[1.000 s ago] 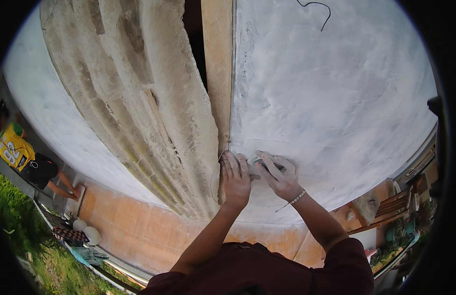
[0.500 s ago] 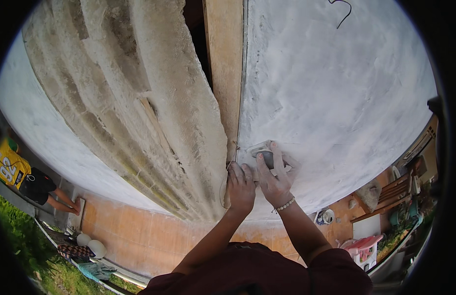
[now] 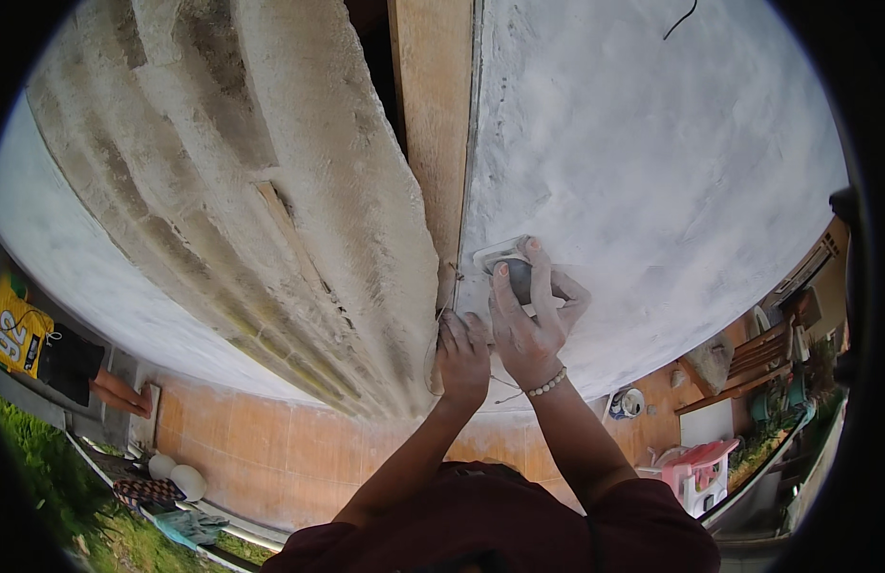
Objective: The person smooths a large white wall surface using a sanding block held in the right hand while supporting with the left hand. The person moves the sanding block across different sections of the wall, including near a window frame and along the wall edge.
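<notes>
My right hand is dusted white and closed around a hand sanding block with a rounded dark knob and a pale flat base. The block lies against the white plastered wall, just right of the wooden post. My left hand rests at the lower part of the post, beside the right wrist. Its fingers lie extended against the wood, with no tool visible in them. A thin cord hangs along the left hand's outer side.
A rough corrugated sheet stands left of the post. Orange tiles cover the floor below. A bucket and a pink-and-white plastic chair stand at lower right. Another person in a yellow shirt is at the far left.
My right hand has slid the sanding block a short way up the wall. My left hand stays at the post. The view has shifted slightly.
</notes>
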Demonstrator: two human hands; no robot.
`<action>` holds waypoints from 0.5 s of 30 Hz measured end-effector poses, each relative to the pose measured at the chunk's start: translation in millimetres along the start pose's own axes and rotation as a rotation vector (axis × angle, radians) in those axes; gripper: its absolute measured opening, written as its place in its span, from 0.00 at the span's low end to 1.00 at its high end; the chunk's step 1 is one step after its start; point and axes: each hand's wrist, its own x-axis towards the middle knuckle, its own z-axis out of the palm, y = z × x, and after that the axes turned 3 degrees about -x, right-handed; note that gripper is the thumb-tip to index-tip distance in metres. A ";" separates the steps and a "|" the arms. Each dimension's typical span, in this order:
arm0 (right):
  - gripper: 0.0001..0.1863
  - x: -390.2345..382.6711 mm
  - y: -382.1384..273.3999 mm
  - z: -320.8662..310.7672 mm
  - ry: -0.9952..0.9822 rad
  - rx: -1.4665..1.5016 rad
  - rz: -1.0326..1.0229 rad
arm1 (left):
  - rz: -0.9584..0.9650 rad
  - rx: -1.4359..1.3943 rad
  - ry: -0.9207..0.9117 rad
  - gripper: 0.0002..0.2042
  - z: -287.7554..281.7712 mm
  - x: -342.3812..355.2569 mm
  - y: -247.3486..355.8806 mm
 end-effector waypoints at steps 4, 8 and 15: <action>0.14 -7.9 -10.1 5.4 -0.026 0.054 0.038 | -0.007 -0.118 -0.024 0.29 -3.8 -1.0 -3.0; 0.17 -2.9 -19.4 1.6 0.058 0.024 -0.041 | 0.003 -0.128 -0.071 0.30 -5.2 -0.6 -8.9; 0.17 24.8 -17.3 12.1 0.092 0.039 0.103 | -0.005 -0.098 -0.104 0.31 -8.0 -1.8 -6.3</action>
